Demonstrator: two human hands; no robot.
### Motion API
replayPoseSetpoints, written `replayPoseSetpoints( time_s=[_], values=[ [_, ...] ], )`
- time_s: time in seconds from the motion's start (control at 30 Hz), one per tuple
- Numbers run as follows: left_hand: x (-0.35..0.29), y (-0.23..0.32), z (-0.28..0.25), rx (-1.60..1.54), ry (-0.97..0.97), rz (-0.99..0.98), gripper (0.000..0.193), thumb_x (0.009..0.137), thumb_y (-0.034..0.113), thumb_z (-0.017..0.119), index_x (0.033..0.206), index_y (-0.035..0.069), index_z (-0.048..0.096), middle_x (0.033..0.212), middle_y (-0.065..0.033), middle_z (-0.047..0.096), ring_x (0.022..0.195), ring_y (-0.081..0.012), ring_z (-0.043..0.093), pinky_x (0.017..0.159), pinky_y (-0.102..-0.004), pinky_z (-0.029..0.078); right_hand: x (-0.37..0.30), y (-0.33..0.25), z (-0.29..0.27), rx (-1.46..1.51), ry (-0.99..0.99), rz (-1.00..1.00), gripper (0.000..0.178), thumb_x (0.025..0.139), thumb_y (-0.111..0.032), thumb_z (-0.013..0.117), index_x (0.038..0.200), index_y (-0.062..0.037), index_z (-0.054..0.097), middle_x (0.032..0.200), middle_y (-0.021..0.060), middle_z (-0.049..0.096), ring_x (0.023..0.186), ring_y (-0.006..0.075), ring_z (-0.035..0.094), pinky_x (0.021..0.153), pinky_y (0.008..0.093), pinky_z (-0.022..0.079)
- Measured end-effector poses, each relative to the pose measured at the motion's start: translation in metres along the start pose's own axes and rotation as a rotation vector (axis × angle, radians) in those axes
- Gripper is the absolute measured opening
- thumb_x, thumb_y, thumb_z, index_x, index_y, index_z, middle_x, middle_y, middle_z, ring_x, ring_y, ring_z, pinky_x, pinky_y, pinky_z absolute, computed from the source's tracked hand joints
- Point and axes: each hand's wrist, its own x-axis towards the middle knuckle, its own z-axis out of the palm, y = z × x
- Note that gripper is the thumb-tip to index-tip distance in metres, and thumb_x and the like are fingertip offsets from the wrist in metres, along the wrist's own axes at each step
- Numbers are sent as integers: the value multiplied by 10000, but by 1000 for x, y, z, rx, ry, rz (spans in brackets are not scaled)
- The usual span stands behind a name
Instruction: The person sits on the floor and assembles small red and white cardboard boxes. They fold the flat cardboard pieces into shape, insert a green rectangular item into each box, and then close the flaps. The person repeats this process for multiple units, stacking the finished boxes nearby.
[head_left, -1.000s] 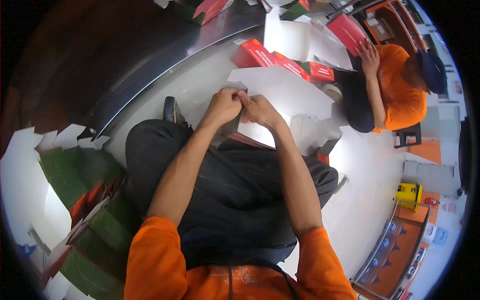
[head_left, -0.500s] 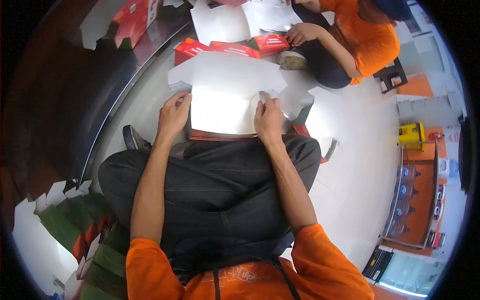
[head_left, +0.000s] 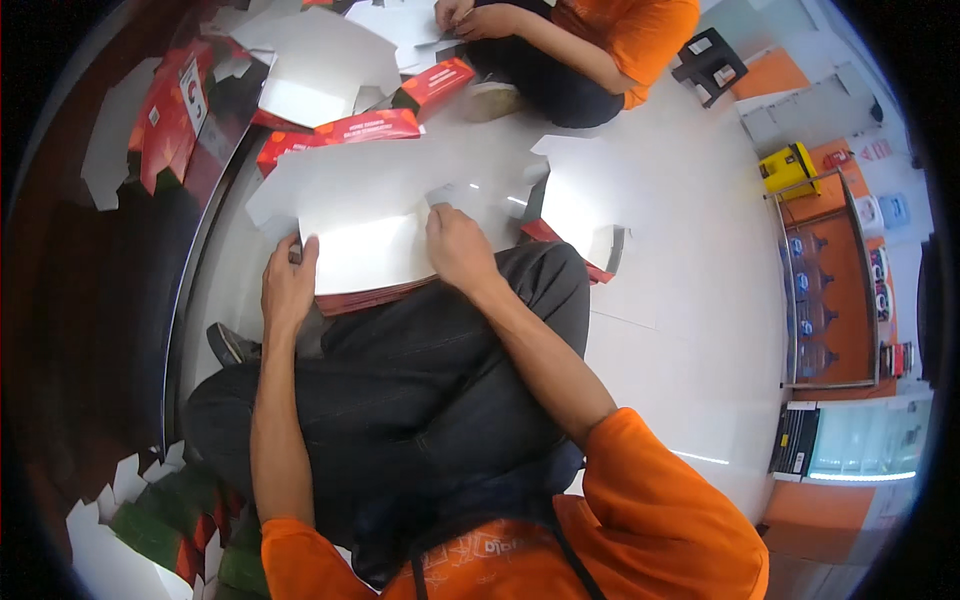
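A stack of nested cardboard boxes [head_left: 365, 250], white inside with a red outer edge, lies in front of my crossed legs with its lid standing up at the far side. My left hand [head_left: 290, 285] holds the stack's left wall, thumb at the inner edge and fingers outside. On the right side, my right hand [head_left: 460, 250] is closed around the wall near the corner flap, fingers curled over it. How many boxes each hand grips cannot be made out.
Red boxes [head_left: 350, 132] lie beyond the stack, near another person's legs [head_left: 560, 80]. An open box [head_left: 580, 190] stands right of my knee. At left runs a dark, shiny raised surface [head_left: 100, 300]; more folded green-red boxes [head_left: 165, 525] sit behind my left side. A bottle rack [head_left: 830, 290] stands far right.
My view has turned, so the stack now sits further left and slanted. Both hands remain at its sides. The other person's hands have come together over a white sheet.
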Motion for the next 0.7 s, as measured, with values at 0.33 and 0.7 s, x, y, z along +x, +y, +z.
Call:
replayPoseSetpoints(
  time_s=[0.33,0.7],
  values=[
    [8,-6,3,-168,58,81,325,824,133,583,1108,-16,636,913,-185,647,800,-299,638,746,-388,502,-27,240,-125,-130,-415,194,305,836,-130,580,1093,24,633,1050,188,667,949,236,632,861,363,473],
    [-3,-16,-13,-99,-85,69,543,796,234,648,1291,60,511,1107,-189,568,975,-319,596,866,-391,477,-45,207,-140,-39,-591,194,317,861,-166,573,1095,42,629,966,200,685,880,236,649,786,363,490]
  ],
)
